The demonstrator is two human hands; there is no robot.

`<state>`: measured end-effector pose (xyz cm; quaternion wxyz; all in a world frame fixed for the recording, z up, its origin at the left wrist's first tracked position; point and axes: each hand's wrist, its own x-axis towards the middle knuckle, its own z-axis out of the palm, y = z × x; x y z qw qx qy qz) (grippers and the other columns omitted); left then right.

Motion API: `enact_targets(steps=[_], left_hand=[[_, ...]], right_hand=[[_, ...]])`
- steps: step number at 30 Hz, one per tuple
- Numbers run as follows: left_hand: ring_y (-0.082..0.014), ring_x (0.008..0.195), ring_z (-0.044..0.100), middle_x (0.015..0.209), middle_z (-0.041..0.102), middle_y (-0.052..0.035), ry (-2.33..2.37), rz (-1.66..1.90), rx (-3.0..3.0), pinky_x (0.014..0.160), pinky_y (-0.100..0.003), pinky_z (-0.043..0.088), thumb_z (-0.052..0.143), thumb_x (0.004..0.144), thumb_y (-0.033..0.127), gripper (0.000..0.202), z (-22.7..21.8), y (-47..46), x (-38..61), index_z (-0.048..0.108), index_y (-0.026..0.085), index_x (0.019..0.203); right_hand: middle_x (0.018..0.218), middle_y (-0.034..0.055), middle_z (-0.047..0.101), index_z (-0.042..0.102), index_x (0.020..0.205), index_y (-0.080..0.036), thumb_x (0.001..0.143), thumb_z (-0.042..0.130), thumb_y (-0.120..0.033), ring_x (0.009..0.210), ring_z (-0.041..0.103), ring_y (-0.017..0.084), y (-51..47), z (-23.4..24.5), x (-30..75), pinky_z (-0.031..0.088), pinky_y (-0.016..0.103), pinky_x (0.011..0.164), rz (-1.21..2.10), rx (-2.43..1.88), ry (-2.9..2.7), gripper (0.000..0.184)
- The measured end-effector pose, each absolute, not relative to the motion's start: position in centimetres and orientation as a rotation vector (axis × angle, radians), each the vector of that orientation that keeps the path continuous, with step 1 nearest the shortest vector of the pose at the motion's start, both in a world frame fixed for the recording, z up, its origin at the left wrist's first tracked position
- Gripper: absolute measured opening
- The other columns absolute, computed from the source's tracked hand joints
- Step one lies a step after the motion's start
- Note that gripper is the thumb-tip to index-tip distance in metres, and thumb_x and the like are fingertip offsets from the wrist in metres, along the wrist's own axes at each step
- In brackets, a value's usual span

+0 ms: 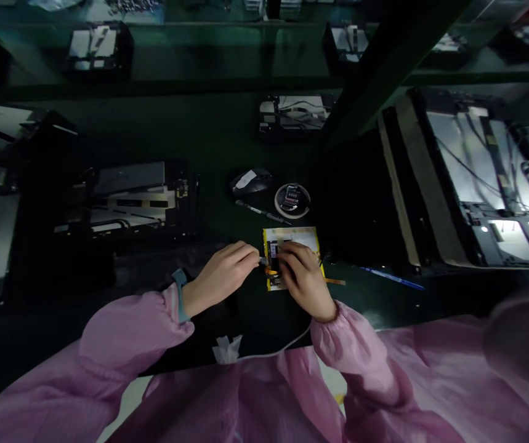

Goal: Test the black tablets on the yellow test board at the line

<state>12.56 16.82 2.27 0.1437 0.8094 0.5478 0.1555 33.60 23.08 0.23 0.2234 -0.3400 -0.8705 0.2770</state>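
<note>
A white flat battery pack [309, 236] with yellow edges lies on the dark worktop in front of me. On it is a small dark circuit board [272, 251] with an orange flex cable. My left hand [227, 271] is closed in a pinch at the board's left edge, with a small grey plug-like piece [263, 261] at its fingertips. From the other side my right hand [308, 277] bends its fingers over the board and holds it against the pack. Its fingers cover part of the board. An orange flex strip [336, 282] sticks out to the right.
Behind the pack are a dark computer mouse [259, 182], a thin grey pen-like tool [263, 211] and a round dish [279, 200] holding small parts. A blue pen [393, 278] lies to the right. Stacked device housings [472, 154] stand at right, others [130, 200] at left.
</note>
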Motion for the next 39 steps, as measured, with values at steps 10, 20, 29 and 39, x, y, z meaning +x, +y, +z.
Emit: enact_targets(steps=[10, 20, 29, 39], left_hand=[[-0.0179, 0.094, 0.058, 0.099, 0.064, -0.0074, 1.562, 0.487, 2.323, 0.086, -0.036, 0.052, 0.042, 0.097, 0.018, 0.021, 1.9, 16.9, 12.8, 0.062, 0.014, 0.094], [-0.0178, 0.098, 0.059, 0.102, 0.063, -0.0078, 1.549, 0.534, 2.281, 0.087, -0.035, 0.054, 0.041, 0.097, 0.014, 0.02, 1.3, 16.7, 13.0, 0.061, 0.013, 0.098], [-0.0188, 0.102, 0.058, 0.105, 0.062, -0.0081, 1.545, 0.523, 2.345, 0.089, -0.035, 0.054, 0.04, 0.096, 0.01, 0.02, 0.8, 16.4, 13.2, 0.059, 0.014, 0.101], [-0.0195, 0.102, 0.056, 0.107, 0.061, -0.0086, 1.547, 0.471, 2.353, 0.088, -0.034, 0.053, 0.041, 0.094, 0.007, 0.019, 0.4, 16.4, 13.1, 0.057, 0.013, 0.103]], right_hand=[[0.121, 0.0098, 0.06, 0.062, 0.112, -0.022, 0.093, 0.045, -0.019, 0.118, 0.051, 0.025, 23.0, 0.2, 33.7, 0.045, 0.044, 0.097, 0.774, -0.949, -2.401, 0.026], [0.119, 0.0095, 0.06, 0.066, 0.107, -0.023, 0.09, 0.047, -0.018, 0.128, 0.045, 0.027, 23.0, 0.2, 33.9, 0.044, 0.049, 0.103, 0.747, -0.855, -2.447, 0.026], [0.122, 0.0085, 0.061, 0.067, 0.113, -0.025, 0.09, 0.05, -0.021, 0.13, 0.044, 0.029, 22.9, 0.2, 34.0, 0.044, 0.051, 0.101, 0.694, -0.81, -2.5, 0.029], [0.123, 0.0075, 0.061, 0.068, 0.112, -0.024, 0.091, 0.051, -0.025, 0.13, 0.043, 0.029, 22.9, 0.5, 34.0, 0.041, 0.048, 0.101, 0.604, -0.812, -2.585, 0.027]])
